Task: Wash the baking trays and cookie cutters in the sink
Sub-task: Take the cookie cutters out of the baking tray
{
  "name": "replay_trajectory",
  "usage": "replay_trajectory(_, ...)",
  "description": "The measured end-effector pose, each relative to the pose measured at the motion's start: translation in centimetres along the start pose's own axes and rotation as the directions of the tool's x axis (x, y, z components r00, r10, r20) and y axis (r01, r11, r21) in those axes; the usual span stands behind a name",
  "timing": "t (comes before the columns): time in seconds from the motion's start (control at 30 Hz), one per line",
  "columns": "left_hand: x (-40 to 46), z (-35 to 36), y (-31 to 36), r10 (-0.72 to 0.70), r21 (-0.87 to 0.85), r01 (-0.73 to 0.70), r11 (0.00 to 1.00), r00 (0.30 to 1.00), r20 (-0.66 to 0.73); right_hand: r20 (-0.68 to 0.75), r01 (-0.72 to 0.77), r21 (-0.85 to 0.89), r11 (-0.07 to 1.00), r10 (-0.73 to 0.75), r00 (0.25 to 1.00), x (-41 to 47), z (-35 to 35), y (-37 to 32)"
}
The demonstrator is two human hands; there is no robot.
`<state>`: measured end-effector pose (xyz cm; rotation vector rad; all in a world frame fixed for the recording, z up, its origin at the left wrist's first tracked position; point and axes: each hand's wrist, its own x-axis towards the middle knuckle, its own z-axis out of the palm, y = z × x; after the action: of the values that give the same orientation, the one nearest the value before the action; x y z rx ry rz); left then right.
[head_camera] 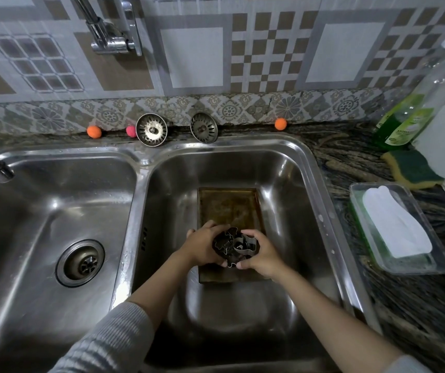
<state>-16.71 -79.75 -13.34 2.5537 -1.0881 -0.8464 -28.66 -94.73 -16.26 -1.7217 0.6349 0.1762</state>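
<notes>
Sink [291, 168], hands [259, 250] cupping cookie cutters [233, 244]

Right sink basin [291, 168]: baking tray [229, 203] flat on bottom.
Countertop [350, 157]: sponge [412, 168], soap bottles [415, 114], plastic container [401, 227].

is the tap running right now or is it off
Off, as far as can be seen. No stream falls from the faucet into either basin, and the baking tray in the right basin shows no splashing.

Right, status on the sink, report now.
Both hands, left hand and right hand, cupped around cookie cutters. Baking tray under them in right basin. Sponge untouched on counter. Nothing in the way.
</notes>
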Motion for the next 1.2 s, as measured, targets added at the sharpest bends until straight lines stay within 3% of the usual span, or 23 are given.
replay_trajectory(0.43, -3.8, -1.1, 2.0, 0.075, -0.014, -0.077, 0.997, 0.995, -0.072, 0.072, 0.046, -0.051, 0.998, -0.042, 0.996, -3.9, -1.5, -1.8)
replay_trajectory(0.63, -7.7, 1.8, 2.8, 0.106, 0.042, -0.112, 0.993, 0.987, 0.121, 0.239, -0.018, -0.189, 0.982, 0.064, 0.969, -7.8, -1.0, 0.3)
replay_trajectory(0.8, -9.6, 2.7, 2.7, 0.14, -0.149, -0.11, 0.983, 0.968, 0.209, 0.368, -0.034, -0.34, 0.94, 0.166, 0.915, -9.0, -1.2, 0.3)
replay_trajectory(0.93, -10.5, 3.1, 2.6, 0.149, -0.198, -0.094, 0.976, 0.946, 0.288, 0.453, -0.057, -0.41, 0.91, 0.258, 0.853, -9.3, -1.3, 0.3)
replay_trajectory(1.2, -10.6, 4.1, 2.0, 0.122, -0.296, -0.01, 0.955, 0.925, 0.36, 0.449, -0.08, -0.465, 0.881, 0.313, 0.837, -8.8, -0.9, 0.0)
